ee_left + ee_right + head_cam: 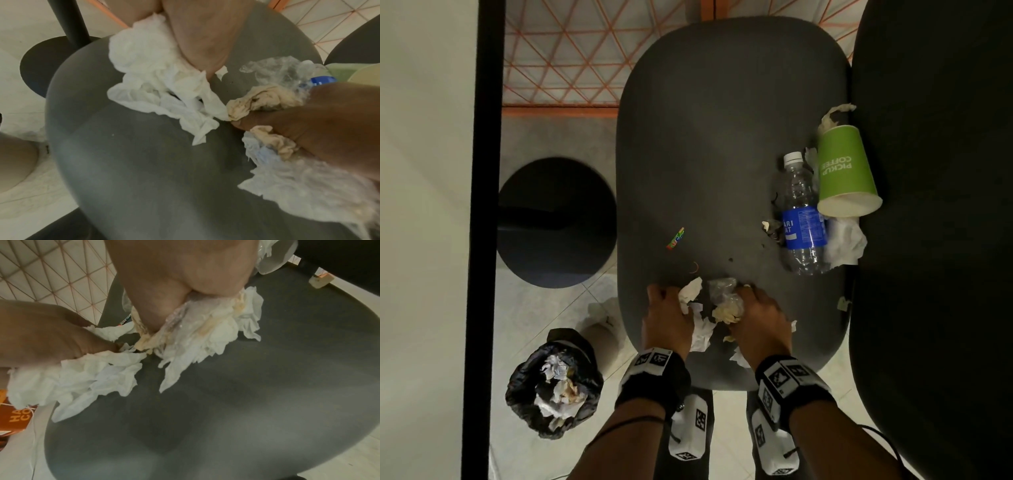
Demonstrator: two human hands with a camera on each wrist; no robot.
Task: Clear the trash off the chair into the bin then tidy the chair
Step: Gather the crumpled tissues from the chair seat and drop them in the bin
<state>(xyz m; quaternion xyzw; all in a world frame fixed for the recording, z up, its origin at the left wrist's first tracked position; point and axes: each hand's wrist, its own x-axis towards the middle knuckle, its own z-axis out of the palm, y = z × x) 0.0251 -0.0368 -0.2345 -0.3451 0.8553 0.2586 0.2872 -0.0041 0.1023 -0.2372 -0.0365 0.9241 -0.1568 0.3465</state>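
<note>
Both hands work at the near edge of the dark grey chair seat (722, 154). My left hand (667, 313) grips a crumpled white tissue (690, 291), which the left wrist view shows bunched under the palm (156, 84). My right hand (755, 310) grips a wad of stained beige tissue (727, 311) and clear plastic wrap (722, 284); in the right wrist view the wad (205, 337) hangs from its curled fingers. More white tissue (702, 334) lies between the hands. The bin (554, 383), lined with a black bag and holding paper, stands on the floor to the left.
On the seat's right side lie a plastic bottle with a blue label (803, 219), a tipped green paper cup (842, 171) and a white tissue (846, 245). A small colourful wrapper (676, 238) lies mid-seat. A second dark chair (935, 205) stands right, a round table base (556, 222) left.
</note>
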